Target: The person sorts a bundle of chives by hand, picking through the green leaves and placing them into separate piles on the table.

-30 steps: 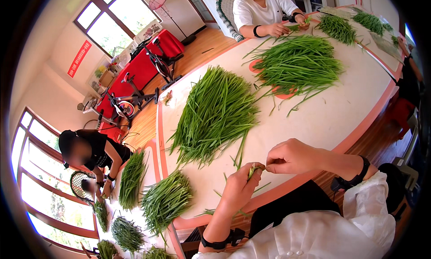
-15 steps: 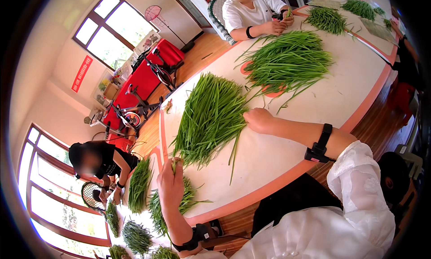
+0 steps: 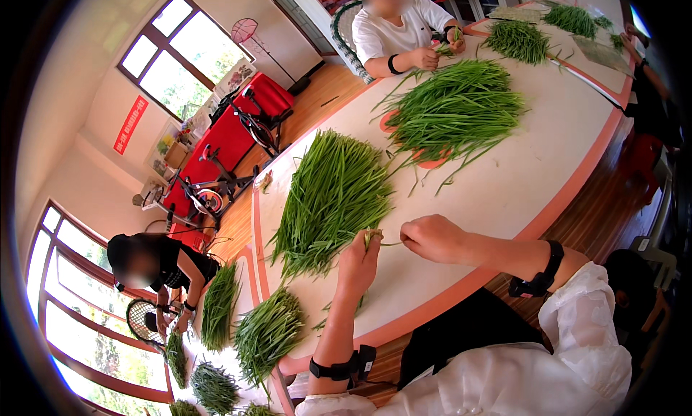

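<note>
My left hand (image 3: 358,261) is raised over the white table (image 3: 504,178), its fingers pinched on the thick end of a thin green stalk (image 3: 375,237). My right hand (image 3: 432,237) sits just to the right of it, fingers closed on the other end of the same stalk. Both hands hover beside the near edge of a big heap of long green stalks (image 3: 331,196). Dark bands wrap both of my wrists.
A second heap of stalks (image 3: 458,109) lies farther along the table, with smaller piles (image 3: 519,40) beyond. A person in a white shirt (image 3: 400,30) works at the far end. On the left, another person (image 3: 155,268) crouches by bundles (image 3: 267,333) on the floor. Exercise bikes (image 3: 238,138) stand near the windows.
My left hand came up from the bundle low on the left and back to the table. My right hand drew in from the heap, and both now meet on one stalk.
</note>
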`<state>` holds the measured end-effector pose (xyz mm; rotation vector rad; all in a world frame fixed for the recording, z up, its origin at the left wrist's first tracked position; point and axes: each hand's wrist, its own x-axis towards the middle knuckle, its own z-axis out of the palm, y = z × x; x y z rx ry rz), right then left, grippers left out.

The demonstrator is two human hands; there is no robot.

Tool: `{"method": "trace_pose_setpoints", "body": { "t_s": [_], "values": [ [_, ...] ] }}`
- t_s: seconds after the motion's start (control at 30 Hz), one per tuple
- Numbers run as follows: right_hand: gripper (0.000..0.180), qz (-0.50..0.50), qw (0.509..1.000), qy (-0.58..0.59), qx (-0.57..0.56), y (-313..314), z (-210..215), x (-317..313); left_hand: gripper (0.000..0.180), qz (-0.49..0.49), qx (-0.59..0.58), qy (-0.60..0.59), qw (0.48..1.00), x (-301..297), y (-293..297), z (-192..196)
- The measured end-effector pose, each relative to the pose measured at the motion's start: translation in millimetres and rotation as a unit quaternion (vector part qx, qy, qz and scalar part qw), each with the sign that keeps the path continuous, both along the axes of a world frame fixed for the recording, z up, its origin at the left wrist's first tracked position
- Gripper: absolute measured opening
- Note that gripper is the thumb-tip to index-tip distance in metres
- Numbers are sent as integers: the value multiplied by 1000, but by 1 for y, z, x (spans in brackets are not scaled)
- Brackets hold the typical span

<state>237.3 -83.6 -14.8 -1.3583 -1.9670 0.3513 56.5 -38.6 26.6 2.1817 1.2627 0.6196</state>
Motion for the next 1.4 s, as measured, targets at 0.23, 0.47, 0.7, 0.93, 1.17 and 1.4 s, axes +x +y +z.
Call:
{"method": "trace_pose_setpoints", "body": {
  "t_s": [0.23, 0.47, 0.7, 0.93, 1.17, 1.4],
  "values": [
    [14, 9, 991, 133, -29, -23, 9, 7, 23, -121, -189, -17, 974, 10, -1, -7],
    [23, 48, 968, 245, -25, 0, 38, -6, 20, -144, -266, -139, 943, -10, 5, 35],
    [57, 175, 845, 504, -41, 40, 21, -51, 20, -60, -262, -310, 912, -28, 10, 76],
    [43, 236, 910, 281, -195, -11, 14, -108, 18, -58, -229, -491, 838, -72, 28, 84],
    [37, 219, 932, 226, -181, -44, -24, -91, 17, -73, -232, -564, 789, -140, 23, 81],
    [29, 188, 883, 333, -273, -56, -20, -63, 16, -25, -140, -571, 809, -214, -14, 112]
  ]
}}
